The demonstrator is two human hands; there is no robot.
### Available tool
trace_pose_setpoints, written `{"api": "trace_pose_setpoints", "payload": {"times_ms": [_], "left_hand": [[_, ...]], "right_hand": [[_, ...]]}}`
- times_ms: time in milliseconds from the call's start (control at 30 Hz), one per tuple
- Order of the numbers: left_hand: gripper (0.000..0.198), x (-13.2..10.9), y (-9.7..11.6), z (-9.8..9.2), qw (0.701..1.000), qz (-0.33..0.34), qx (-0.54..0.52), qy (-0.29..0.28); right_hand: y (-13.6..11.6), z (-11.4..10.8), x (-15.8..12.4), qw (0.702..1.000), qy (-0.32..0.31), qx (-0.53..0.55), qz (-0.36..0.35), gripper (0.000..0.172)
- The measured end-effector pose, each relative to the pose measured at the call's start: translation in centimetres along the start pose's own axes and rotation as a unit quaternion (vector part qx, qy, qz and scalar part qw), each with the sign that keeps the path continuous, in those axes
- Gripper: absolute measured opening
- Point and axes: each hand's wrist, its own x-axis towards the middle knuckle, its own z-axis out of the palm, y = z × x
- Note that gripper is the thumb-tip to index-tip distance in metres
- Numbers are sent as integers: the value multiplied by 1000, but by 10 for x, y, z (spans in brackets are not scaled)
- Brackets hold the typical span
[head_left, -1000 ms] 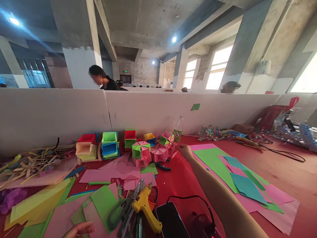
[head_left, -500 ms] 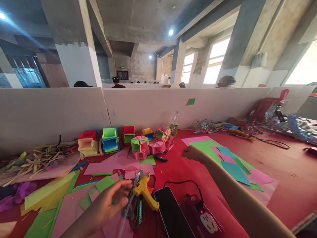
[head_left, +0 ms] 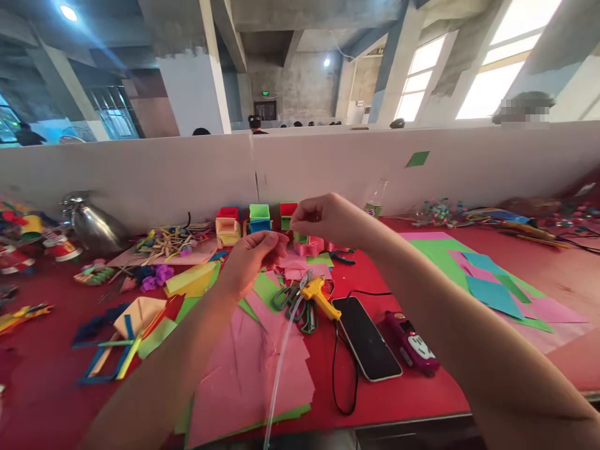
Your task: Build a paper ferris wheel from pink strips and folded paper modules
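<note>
My left hand [head_left: 253,259] hovers over the middle of the table with thumb and fingers pressed together; what they hold, if anything, I cannot make out. To its right and a little higher, my right hand [head_left: 323,215] is bent at the wrist, its fingers curled in a pinch toward the left hand. Behind the hands stand small folded paper boxes, among them a green and blue one [head_left: 259,219]. The right hand partly covers pink folded paper shapes [head_left: 309,248]. Below lie a yellow glue gun [head_left: 323,300], a clear glue stick [head_left: 280,375] and green-handled scissors [head_left: 284,299].
A phone [head_left: 370,340] and a purple power strip [head_left: 412,344] lie right of centre. Pink paper sheets [head_left: 248,381] cover the front. Coloured paper [head_left: 492,300] lies at right. A metal kettle [head_left: 96,228] and wooden sticks [head_left: 180,240] stand at left; a white partition [head_left: 187,175] runs behind.
The view has swung left and down. My right hand has come from beside the coloured paper to the middle; my left hand, open near the glue gun before, has risen and closed its fingers.
</note>
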Motion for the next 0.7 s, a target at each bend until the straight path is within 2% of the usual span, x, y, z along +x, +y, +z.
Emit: {"api": "trace_pose_setpoints", "payload": {"times_ms": [67,133,167,233,267,300,333,400,433,500,600,700], "left_hand": [[28,-13,9,-19,998,0,57,24],[28,-25,17,-32,992,19,118,28],[27,-30,20,-38,989,34,143,28],[22,-38,23,-48,983,58,171,33],[19,-42,24,-53,984,60,166,35],[18,-44,24,-58,988,49,142,37],[17,-46,22,-64,994,27,92,42],[17,-47,16,-78,997,-34,-40,60],[18,-48,12,-86,990,-63,-102,78],[18,-49,1,-100,981,-86,-141,100],[15,-55,-18,-113,979,-107,-128,118],[21,-64,-33,-113,978,-129,-106,124]], "right_hand": [[3,30,-1,998,33,45,16,4],[5,62,-4,996,40,80,19,13],[5,78,-7,994,32,102,22,23],[6,107,-13,976,-20,214,41,50],[6,121,-17,957,-73,275,52,55],[8,134,-21,938,-118,318,65,51],[9,145,-25,930,-144,331,72,40],[15,163,-32,928,-144,334,85,22],[18,169,-35,929,-132,332,93,22],[24,176,-40,934,-102,325,108,22],[29,174,-45,941,-56,308,124,21],[28,167,-45,943,-28,304,129,21]]}}
